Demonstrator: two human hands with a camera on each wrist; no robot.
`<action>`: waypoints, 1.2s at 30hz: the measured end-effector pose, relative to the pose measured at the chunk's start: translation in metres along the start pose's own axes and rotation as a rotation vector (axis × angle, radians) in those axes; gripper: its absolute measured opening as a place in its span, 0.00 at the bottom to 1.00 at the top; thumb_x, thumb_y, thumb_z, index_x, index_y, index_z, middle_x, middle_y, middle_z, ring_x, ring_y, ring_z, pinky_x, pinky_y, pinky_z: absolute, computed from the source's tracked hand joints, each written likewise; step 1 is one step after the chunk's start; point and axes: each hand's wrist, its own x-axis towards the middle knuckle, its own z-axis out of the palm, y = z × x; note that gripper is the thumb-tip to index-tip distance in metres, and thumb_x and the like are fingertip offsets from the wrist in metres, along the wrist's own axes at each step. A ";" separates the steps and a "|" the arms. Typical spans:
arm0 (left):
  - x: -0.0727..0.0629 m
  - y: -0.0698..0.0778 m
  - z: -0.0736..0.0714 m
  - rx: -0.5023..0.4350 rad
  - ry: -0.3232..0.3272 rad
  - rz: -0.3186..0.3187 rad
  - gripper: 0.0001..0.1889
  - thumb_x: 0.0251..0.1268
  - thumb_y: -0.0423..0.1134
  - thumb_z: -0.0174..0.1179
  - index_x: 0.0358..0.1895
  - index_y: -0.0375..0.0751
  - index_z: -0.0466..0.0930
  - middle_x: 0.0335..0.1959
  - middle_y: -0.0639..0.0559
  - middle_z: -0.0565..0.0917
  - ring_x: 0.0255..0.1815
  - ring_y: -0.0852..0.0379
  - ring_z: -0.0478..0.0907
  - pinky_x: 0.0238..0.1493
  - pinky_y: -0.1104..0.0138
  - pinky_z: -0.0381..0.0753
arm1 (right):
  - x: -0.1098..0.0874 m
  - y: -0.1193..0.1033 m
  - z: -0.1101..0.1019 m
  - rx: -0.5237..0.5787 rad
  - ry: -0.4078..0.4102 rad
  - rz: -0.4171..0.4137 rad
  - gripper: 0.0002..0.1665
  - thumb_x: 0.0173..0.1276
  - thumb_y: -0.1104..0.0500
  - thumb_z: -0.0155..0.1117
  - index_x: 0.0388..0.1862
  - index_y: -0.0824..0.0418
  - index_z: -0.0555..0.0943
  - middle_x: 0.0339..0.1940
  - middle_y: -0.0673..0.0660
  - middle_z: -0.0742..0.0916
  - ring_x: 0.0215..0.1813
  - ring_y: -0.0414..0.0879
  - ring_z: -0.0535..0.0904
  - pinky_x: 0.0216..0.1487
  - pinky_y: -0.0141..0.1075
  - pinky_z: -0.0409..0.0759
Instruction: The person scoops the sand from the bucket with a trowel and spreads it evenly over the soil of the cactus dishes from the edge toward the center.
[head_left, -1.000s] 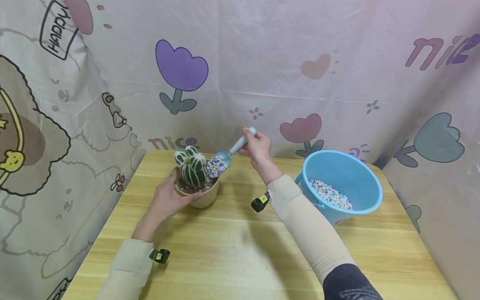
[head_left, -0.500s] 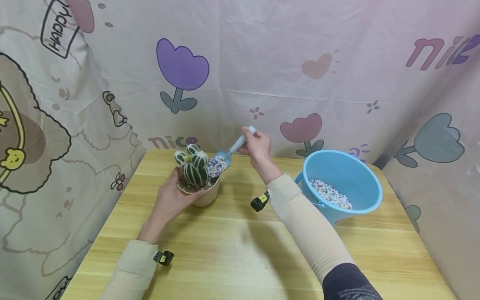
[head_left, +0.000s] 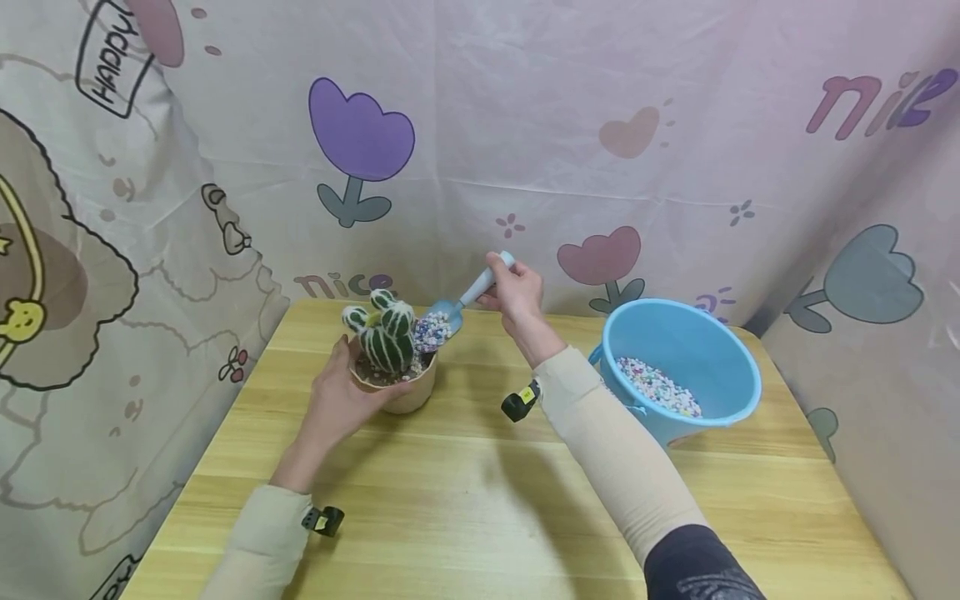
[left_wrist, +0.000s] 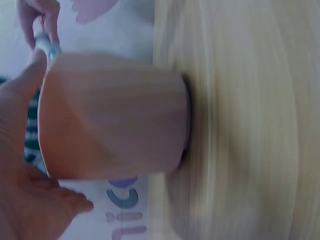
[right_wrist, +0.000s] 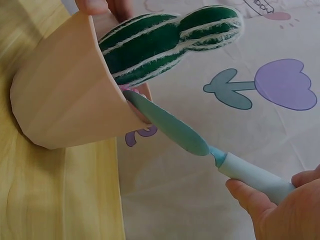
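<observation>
A green cactus with white fuzzy stripes [head_left: 388, 343] stands in a peach flowerpot [head_left: 414, 395] with dark soil, at the table's back left. My left hand [head_left: 341, 398] grips the pot at its rim, thumb on the near side; the left wrist view shows the pot's base [left_wrist: 185, 120] at the tabletop. My right hand [head_left: 519, 296] holds a blue trowel [right_wrist: 172, 125] by its pale handle, tilted down toward the pot. Small multicoloured pellets [head_left: 432, 332] fill the scoop, whose tip reaches inside the rim beside the cactus. The tip is hidden there.
A light blue bucket [head_left: 697, 346] stands at the right of the wooden table [head_left: 450, 508], with more coloured pellets [head_left: 660, 387] at its bottom. Behind the table hangs a printed cloth [head_left: 480, 125], close to the right hand.
The left hand and the pot have shifted slightly, and the cactus rocks a little. My right hand keeps the trowel at the rim, almost still.
</observation>
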 end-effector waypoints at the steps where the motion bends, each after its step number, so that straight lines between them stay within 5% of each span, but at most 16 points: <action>1: 0.001 -0.002 -0.003 -0.004 -0.023 -0.009 0.71 0.48 0.68 0.79 0.86 0.37 0.44 0.83 0.27 0.57 0.81 0.24 0.59 0.78 0.30 0.62 | 0.000 0.000 0.000 0.002 -0.002 -0.002 0.26 0.77 0.49 0.68 0.60 0.70 0.83 0.29 0.57 0.86 0.27 0.46 0.88 0.49 0.48 0.93; 5: 0.004 -0.011 -0.013 -0.007 -0.119 -0.035 0.73 0.52 0.67 0.78 0.87 0.38 0.35 0.85 0.27 0.49 0.83 0.22 0.53 0.79 0.29 0.58 | 0.000 -0.001 0.000 0.008 0.003 0.001 0.26 0.77 0.50 0.68 0.60 0.70 0.83 0.29 0.57 0.86 0.27 0.46 0.88 0.47 0.46 0.93; 11: 0.007 -0.019 -0.017 -0.030 -0.170 -0.017 0.70 0.55 0.66 0.77 0.87 0.40 0.37 0.84 0.27 0.55 0.82 0.27 0.58 0.80 0.35 0.64 | 0.001 0.000 -0.001 -0.001 0.005 0.020 0.24 0.77 0.48 0.68 0.57 0.67 0.84 0.29 0.56 0.86 0.28 0.46 0.88 0.50 0.48 0.92; 17: 0.007 -0.019 -0.013 -0.084 -0.128 0.001 0.67 0.55 0.63 0.79 0.87 0.39 0.43 0.81 0.27 0.61 0.80 0.30 0.64 0.79 0.41 0.69 | 0.001 -0.002 -0.004 0.003 0.018 0.005 0.19 0.76 0.49 0.69 0.51 0.64 0.86 0.26 0.56 0.86 0.26 0.45 0.87 0.56 0.54 0.90; 24: 0.003 -0.012 -0.006 -0.104 -0.065 -0.012 0.63 0.54 0.62 0.79 0.85 0.40 0.51 0.78 0.28 0.68 0.77 0.31 0.69 0.77 0.41 0.73 | 0.001 -0.004 -0.006 0.018 0.019 0.008 0.17 0.77 0.50 0.68 0.48 0.64 0.85 0.27 0.56 0.85 0.25 0.44 0.87 0.48 0.47 0.93; 36: -0.002 0.001 0.007 -0.071 0.041 -0.042 0.58 0.51 0.63 0.80 0.80 0.36 0.61 0.73 0.28 0.75 0.72 0.31 0.75 0.73 0.40 0.77 | 0.001 -0.005 -0.006 0.027 0.015 0.007 0.20 0.77 0.50 0.68 0.54 0.66 0.85 0.28 0.56 0.85 0.26 0.44 0.88 0.43 0.42 0.94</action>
